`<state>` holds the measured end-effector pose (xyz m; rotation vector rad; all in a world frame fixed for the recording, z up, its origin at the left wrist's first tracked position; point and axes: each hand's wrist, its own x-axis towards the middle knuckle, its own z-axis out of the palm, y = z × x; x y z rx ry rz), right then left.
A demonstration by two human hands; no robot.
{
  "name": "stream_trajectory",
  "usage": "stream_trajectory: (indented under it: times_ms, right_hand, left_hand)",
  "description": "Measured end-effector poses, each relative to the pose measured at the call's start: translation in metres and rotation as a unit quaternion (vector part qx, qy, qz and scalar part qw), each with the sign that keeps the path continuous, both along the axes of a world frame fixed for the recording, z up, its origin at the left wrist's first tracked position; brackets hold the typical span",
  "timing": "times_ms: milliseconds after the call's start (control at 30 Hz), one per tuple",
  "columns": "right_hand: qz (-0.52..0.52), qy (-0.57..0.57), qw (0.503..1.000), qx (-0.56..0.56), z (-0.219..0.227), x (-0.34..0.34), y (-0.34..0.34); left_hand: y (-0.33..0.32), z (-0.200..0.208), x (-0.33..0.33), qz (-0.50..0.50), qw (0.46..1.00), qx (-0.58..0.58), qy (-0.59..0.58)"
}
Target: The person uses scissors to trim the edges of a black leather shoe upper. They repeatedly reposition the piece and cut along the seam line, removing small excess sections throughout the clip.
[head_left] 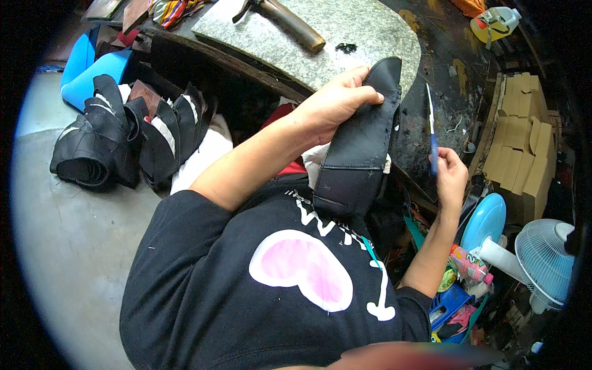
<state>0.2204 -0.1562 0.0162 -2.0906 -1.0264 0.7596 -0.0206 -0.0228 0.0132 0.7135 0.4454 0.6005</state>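
Observation:
My left hand is closed on a black leather shoe upper, thumb on its face and fingers behind. The upper hangs tilted in front of my chest, its narrow end up, with a seam across the lower part and a bit of white lining at its right edge. To the right, my right hand grips a pair of scissors by the blue handles, blades pointing up and away. The scissors are apart from the upper; whether the blades are spread I cannot tell.
A hammer lies on a speckled stone slab on the dark bench. More black uppers are heaped at left on a grey surface. At right are cardboard boxes, a fan, a pink bottle and a yellowish jug.

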Motion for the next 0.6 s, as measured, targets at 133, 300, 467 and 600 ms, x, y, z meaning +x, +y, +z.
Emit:
stream_trajectory:
  times_ms: [133, 300, 467, 600]
  right_hand:
    - [0.076, 0.203, 0.973, 0.081, 0.014, -0.015, -0.025]
    - [0.126, 0.404, 0.904, 0.062, 0.028, -0.046, -0.056]
    - [0.172, 0.499, 0.847, -0.058, 0.043, -0.058, -0.072]
    - [0.155, 0.512, 0.841, -0.073, 0.044, -0.063, -0.077]
  left_hand:
    - [-0.004, 0.004, -0.003, 0.041, 0.999, 0.023, -0.007]
    - [-0.007, 0.007, -0.001, 0.120, 0.958, 0.243, 0.098]
    - [-0.003, 0.006, -0.005, 0.102, 0.969, 0.191, 0.121]
    - [-0.008, 0.006, 0.000, 0.085, 0.983, 0.141, 0.082]
